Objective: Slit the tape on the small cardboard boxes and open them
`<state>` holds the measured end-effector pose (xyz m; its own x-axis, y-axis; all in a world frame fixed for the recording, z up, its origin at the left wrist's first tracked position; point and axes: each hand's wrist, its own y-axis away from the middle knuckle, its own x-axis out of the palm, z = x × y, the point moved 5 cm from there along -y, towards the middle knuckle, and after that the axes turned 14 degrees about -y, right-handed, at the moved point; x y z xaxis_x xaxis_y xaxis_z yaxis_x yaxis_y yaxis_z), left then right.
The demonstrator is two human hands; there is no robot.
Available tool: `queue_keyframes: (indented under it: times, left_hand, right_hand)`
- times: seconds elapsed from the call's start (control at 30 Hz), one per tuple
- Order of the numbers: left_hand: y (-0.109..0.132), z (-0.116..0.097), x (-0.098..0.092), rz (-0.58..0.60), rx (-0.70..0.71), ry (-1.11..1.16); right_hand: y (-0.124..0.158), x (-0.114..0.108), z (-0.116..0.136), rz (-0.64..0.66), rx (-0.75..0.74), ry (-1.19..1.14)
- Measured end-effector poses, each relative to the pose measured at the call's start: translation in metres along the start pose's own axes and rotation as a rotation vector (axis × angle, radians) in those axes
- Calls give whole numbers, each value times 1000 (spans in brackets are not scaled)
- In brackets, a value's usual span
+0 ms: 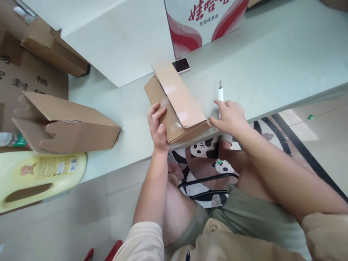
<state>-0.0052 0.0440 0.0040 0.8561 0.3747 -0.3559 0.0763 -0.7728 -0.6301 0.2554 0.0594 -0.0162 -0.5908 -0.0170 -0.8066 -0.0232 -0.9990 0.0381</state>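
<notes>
Cardboard box (185,98) in grip of left hand (159,127), right hand (231,116) at cutter (220,95), grip unclear, phone (182,65), white box (122,43) behind

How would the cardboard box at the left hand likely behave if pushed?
The cardboard box would probably hold its shape, since its panels look flat and straight-edged. Its flat sides suggest sliding rather than rolling. The dark gap along its top hints that the flap might flex.

Illumination bright, diffuse; shadows soft-edged. Glare: pale highlights on top of cardboard box (182,96); bright reflected patch on floor (320,148), right. Floor dimmer near left. Slight overall blur; print on yellow jug (58,168) smeared. Wide-angle stretching toward edges.
</notes>
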Motion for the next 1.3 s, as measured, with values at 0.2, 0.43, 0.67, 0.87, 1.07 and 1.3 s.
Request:
queue_keyframes:
  times: [0.2, 0.43, 0.67, 0.87, 1.07, 1.3]
  left_hand:
    - [-2, 22, -14, -16, -212, 118]
    - [4, 46, -22, -93, -635, 306]
    - [-5, 32, -12, -46, -573, 438]
    - [1, 35, 4, 170, -616, 463]
    - [2, 36, 0, 186, -617, 424]
    - [-5, 39, -8, -6, -632, 351]
  right_hand:
    - [5, 6, 5, 15, -44, -50]
    - [8, 10, 14, 91, -194, -263]
    - [19, -4, 36, 96, -382, -664]
    - [10, 4, 26, 31, -228, -744]
    - [3, -5, 13, -156, -108, -627]
    - [7, -15, 12, -308, -93, -597]
